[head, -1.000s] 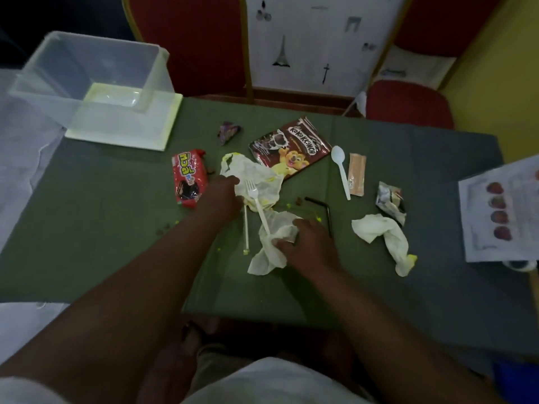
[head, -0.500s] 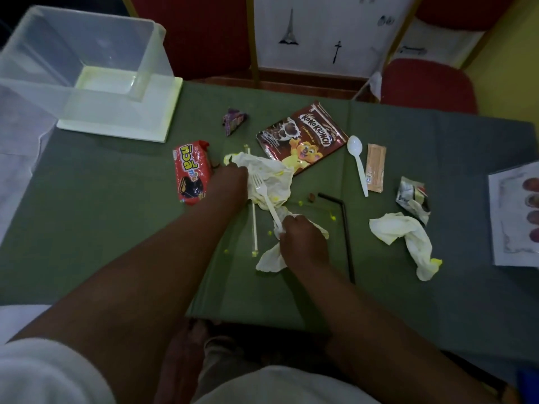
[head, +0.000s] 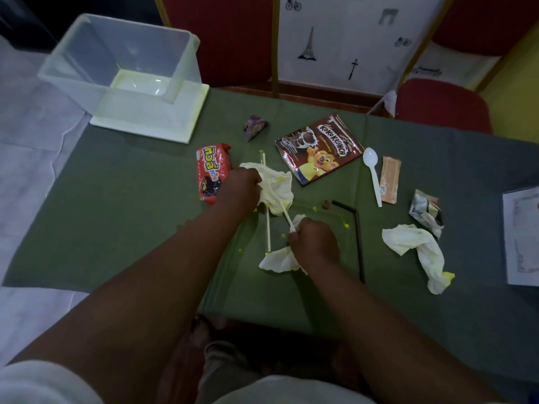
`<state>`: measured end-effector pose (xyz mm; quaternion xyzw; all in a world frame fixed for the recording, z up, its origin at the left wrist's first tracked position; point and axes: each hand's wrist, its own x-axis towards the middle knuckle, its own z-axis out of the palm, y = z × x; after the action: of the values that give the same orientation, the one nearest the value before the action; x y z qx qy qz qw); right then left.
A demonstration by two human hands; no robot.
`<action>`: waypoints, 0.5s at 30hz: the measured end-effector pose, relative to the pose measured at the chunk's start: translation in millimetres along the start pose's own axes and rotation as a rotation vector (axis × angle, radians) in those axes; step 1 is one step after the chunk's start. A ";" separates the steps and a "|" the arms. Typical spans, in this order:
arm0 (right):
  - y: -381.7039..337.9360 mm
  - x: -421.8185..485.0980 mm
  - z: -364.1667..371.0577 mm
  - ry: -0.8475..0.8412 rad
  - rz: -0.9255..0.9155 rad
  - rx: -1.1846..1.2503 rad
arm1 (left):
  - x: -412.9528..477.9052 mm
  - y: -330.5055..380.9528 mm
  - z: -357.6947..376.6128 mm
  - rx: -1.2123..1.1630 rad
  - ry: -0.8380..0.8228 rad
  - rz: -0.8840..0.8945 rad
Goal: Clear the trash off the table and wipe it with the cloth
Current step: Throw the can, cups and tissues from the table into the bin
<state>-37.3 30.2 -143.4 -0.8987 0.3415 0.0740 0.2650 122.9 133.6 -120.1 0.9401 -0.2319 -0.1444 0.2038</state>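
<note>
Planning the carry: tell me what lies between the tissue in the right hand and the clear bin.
The left hand, gripping another tissue, and the red wrapper lie on the line from the right hand to the bin. All low.

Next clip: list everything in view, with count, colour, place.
bin: 1, clear, far left
snack packet: 1, red, left-centre
purple wrapper: 1, purple, far centre
cereal packet: 1, brown, far centre
spoon: 1, white, centre right
sachet: 1, peach, beside spoon
straw: 1, black, centre right
foil wrapper: 1, silver, right
tissue: 3, white stained yellow, two held, one right
stick: 1, white, centre
utensil: 1, white, held
paper: 1, white, right edge
tablecloth: 1, green, underneath
chairs: 2, red, behind table
left grip: holds tissue
right grip: holds utensil, tissue
</note>
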 end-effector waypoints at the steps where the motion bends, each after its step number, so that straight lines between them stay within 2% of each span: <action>1: 0.5 -0.4 -1.5 0.006 0.004 0.005 | -2.3 -2.1 -1.8 -0.016 0.016 -0.008; 7: -8.4 -6.7 -20.9 0.121 -0.046 0.117 | -25.1 -12.2 -30.1 -0.163 0.211 -0.037; 11: -47.6 -13.0 -42.8 0.201 -0.202 0.203 | -49.7 -30.2 -72.5 -0.269 0.351 -0.120; 15: -115.2 -31.5 -51.7 0.170 -0.408 0.257 | -92.4 -74.6 -126.9 -0.352 0.518 -0.240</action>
<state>11.6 93.2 -40.6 -0.9110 0.1809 -0.1008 0.3568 118.9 279.8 -26.3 0.9166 -0.0314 0.0383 0.3968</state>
